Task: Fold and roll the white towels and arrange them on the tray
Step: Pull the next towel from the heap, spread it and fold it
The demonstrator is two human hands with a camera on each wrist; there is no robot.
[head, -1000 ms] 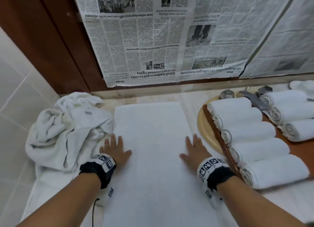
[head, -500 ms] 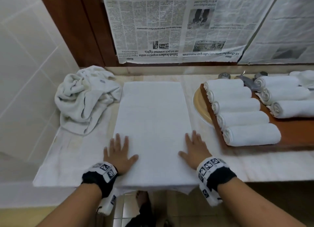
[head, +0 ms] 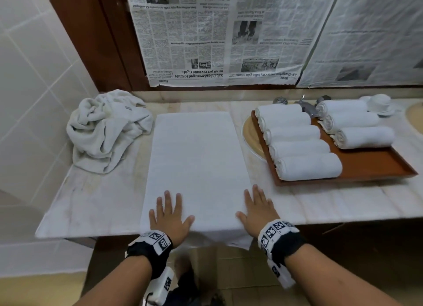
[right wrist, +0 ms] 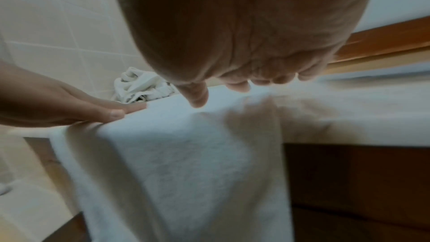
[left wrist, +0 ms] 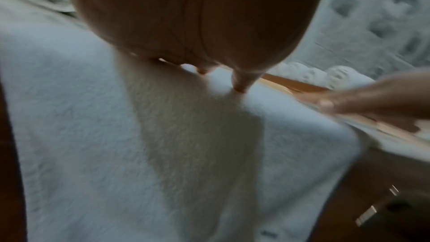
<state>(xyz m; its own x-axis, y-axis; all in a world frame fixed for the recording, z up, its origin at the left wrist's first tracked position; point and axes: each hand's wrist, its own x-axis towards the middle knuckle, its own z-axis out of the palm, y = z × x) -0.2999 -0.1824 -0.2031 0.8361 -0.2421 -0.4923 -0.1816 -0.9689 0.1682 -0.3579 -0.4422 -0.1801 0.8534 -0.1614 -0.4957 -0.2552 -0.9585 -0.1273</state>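
Pale tiled wall (head: 29,61) at left — newspaper sheets (head: 219,33) cover the dark wood-framed back behind a marble counter (head: 91,202).

Head view: soft, even indoor light, fairly bright, no glare. Wide-angle bend at edges, wall tiles (head: 34,61) & counter (head: 91,205) lines curve. Newspaper (head: 219,35) print slightly soft. Wrist views dimmer, grainy, motion-blurred. Left hand (left wrist: 197,16) & right hand (right wrist: 251,25) fill the top, dark & out of focus, each casting a soft shadow on the flat towel (left wrist: 116,135).
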